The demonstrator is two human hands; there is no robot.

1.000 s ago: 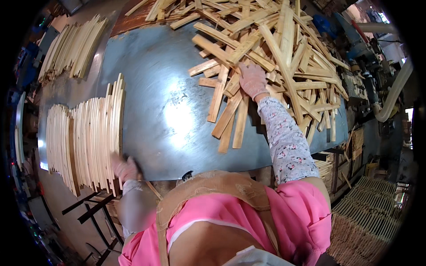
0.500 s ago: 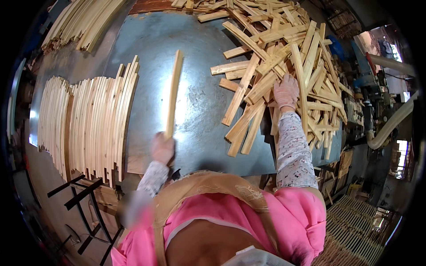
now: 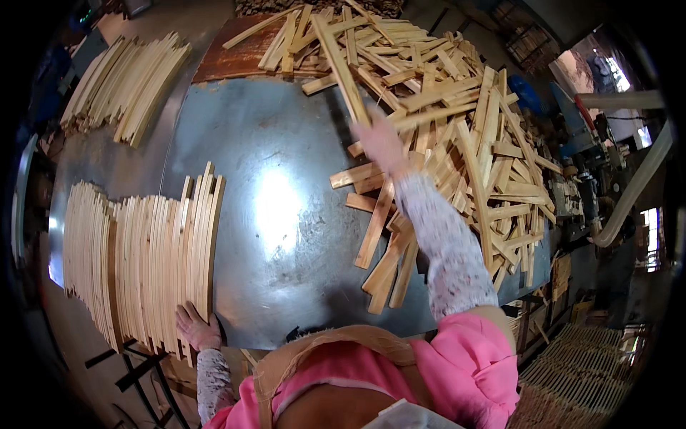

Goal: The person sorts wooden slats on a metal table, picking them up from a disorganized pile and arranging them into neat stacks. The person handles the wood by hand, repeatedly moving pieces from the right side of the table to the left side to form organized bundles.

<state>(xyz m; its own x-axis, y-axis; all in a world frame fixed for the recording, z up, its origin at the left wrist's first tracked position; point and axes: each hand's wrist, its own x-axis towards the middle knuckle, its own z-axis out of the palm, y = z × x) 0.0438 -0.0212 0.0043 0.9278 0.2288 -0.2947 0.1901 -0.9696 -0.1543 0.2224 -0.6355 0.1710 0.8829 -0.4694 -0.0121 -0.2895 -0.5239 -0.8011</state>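
My right hand (image 3: 382, 141), slightly blurred, is closed round the near end of a wooden strip (image 3: 337, 66). The strip slants up and to the left over the left side of a loose heap of wooden strips (image 3: 446, 89). At lower left, my left hand (image 3: 199, 327) rests with fingers stretched out on the near right end of a row of wooden strips (image 3: 146, 268). Those strips stand close together, side by side, with a few at the right end reaching farther out than the others.
Grey metal tabletop (image 3: 261, 282) lies between row and heap. A second bundle of strips (image 3: 132, 86) sits at the far left. A reddish-brown board (image 3: 225, 53) borders the far edge. A black metal frame (image 3: 136, 375) stands below the row; machinery (image 3: 572, 193) is on the right.
My left hand has moved from a raised strip to the row's near end. My right hand has left the middle of the heap and now holds a strip farther left. The view has shifted.
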